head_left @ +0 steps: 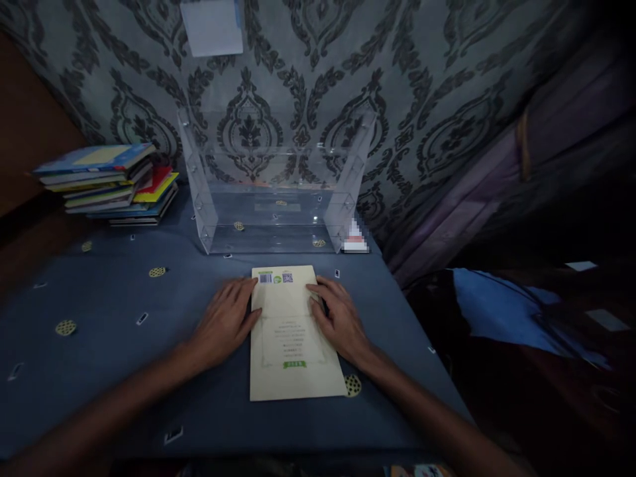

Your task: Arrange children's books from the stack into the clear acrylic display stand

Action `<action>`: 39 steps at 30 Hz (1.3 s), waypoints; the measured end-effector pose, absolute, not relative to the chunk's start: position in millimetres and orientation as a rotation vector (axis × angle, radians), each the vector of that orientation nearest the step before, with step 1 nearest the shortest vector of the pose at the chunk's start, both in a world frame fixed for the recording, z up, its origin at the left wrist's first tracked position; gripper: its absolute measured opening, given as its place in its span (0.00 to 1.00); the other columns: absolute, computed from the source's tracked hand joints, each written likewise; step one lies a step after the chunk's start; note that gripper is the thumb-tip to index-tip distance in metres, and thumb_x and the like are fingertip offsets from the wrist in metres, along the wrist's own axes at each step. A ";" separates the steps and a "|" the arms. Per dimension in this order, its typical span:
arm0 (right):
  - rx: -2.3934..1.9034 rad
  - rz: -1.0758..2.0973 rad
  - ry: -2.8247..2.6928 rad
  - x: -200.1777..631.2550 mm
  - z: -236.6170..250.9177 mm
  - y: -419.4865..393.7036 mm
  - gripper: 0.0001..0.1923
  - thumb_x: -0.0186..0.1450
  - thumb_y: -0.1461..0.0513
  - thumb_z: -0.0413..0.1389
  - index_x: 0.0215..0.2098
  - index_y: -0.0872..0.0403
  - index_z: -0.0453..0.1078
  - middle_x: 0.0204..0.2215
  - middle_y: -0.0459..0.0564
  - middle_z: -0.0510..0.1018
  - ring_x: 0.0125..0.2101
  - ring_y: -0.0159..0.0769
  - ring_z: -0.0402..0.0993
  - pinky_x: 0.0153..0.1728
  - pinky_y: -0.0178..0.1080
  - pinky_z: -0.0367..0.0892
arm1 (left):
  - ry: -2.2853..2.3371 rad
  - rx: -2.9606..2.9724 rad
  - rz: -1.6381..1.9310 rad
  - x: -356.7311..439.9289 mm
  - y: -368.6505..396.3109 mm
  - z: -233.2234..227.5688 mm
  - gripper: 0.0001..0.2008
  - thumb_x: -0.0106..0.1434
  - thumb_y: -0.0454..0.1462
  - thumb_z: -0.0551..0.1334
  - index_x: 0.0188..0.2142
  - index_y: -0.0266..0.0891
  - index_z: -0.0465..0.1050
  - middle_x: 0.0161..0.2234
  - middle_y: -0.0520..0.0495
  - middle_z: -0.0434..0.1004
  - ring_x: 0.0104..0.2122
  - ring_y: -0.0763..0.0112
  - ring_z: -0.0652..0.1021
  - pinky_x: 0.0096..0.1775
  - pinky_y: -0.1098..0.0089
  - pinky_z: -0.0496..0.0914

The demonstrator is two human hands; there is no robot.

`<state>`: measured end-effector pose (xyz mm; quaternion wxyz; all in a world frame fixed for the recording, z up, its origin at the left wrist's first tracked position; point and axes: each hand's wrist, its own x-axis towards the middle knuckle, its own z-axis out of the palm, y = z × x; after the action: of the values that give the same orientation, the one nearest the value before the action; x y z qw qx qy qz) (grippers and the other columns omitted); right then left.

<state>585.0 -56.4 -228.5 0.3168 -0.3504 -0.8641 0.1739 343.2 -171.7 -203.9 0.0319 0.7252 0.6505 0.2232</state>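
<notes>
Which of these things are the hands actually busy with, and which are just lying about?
In hand:
- cream booklet, flat on the blue tablecloth
- left hand, resting on its left edge
- right hand, resting on its right edge

Lying about:
- clear acrylic rack behind the booklet
- stack of books at far left
- paper sheet on the wall

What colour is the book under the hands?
Cream, with green print and a barcode on its cover; the book shows best in the head view.
</notes>
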 end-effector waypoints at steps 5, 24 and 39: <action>-0.821 0.384 -2.347 563.2 -209.2 -50.0 0.17 0.72 0.61 0.47 0.53 0.53 0.72 0.56 0.61 0.74 0.57 0.52 0.70 0.56 0.59 0.67 | 2.165 2.215 0.588 318.6 -145.9 -219.6 0.25 0.74 0.44 0.47 0.65 0.35 0.58 0.64 0.34 0.68 0.66 0.53 0.66 0.63 0.47 0.62; -0.542 0.543 -2.687 498.8 -198.8 -60.9 0.25 0.69 0.72 0.46 0.64 0.59 0.61 0.62 0.62 0.70 0.66 0.44 0.62 0.67 0.52 0.57 | 1.904 2.190 0.917 326.4 -148.3 -217.2 0.21 0.71 0.39 0.55 0.62 0.40 0.59 0.55 0.38 0.74 0.55 0.55 0.75 0.54 0.53 0.71; -0.799 0.516 -2.491 553.0 -214.8 -30.1 0.22 0.73 0.67 0.42 0.63 0.56 0.64 0.59 0.61 0.75 0.62 0.45 0.69 0.65 0.58 0.60 | 1.964 2.167 0.765 322.1 -149.7 -218.1 0.22 0.73 0.44 0.53 0.63 0.40 0.59 0.55 0.37 0.74 0.56 0.51 0.74 0.53 0.50 0.71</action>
<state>553.0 -30.1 -214.8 0.2351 -0.2913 -0.9080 0.1880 322.1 -149.7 -218.1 0.0593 0.7156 0.6486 0.2525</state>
